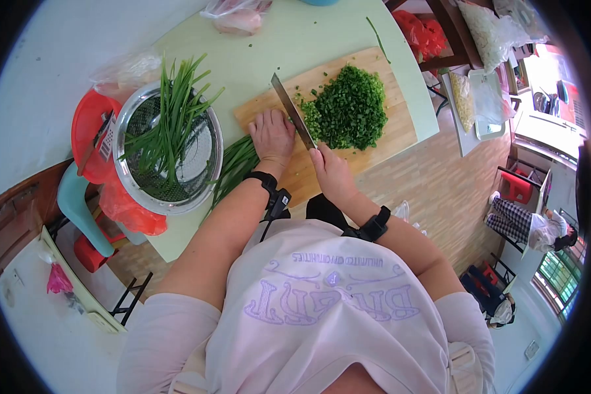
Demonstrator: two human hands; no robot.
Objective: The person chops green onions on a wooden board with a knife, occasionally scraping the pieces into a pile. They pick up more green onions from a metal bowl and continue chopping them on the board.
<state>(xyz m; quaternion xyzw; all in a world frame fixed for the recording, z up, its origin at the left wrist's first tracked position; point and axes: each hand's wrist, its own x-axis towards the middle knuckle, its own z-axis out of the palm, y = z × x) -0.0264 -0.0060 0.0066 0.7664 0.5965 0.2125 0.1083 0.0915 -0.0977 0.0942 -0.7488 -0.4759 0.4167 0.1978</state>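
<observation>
My right hand [331,172] grips the handle of a kitchen knife [291,108], its long blade standing across the wooden cutting board [400,111]. Close to the blade's left side, my left hand [273,136] presses down with bent fingers on a bunch of green chives [238,165]. The bunch trails from under that hand past the board's edge. Right of the knife lies a large heap of chopped chives [351,108], with small bits scattered around it. The ends under my left fingers are hidden.
A steel colander [213,174] with more whole chives [171,125] stands on the pale green table [276,39] at left. Behind it is a red basin [85,125]. A plastic bag [240,18] lies at the far edge. A person [538,226] is at far right.
</observation>
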